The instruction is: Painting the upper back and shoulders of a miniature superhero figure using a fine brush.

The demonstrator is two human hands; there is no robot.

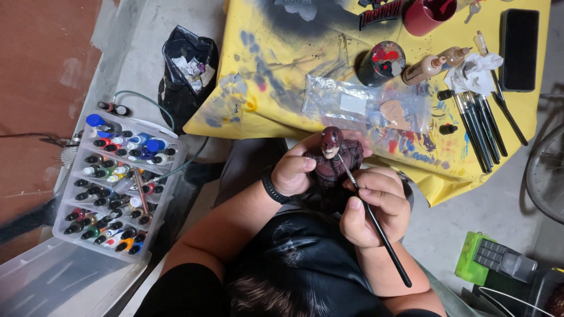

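My left hand (pixel 296 171) grips a dark red masked figurine bust (pixel 332 157) from its left side, holding it up over my lap. My right hand (pixel 376 205) holds a thin black-handled paintbrush (pixel 376 226), its tip touching the figurine's chest just below the chin. A black band sits on my left wrist.
A yellow paint-stained cloth (pixel 282 64) covers the table ahead, with a clear plastic bag (pixel 364 108), a paint-smeared lid (pixel 385 58), a red cup (pixel 426 14), dropper bottles (pixel 432 64), several brushes (pixel 479 126), and a black phone (pixel 520 50). A clear box of paint bottles (pixel 117 182) stands at left. A green device (pixel 490 258) lies at right.
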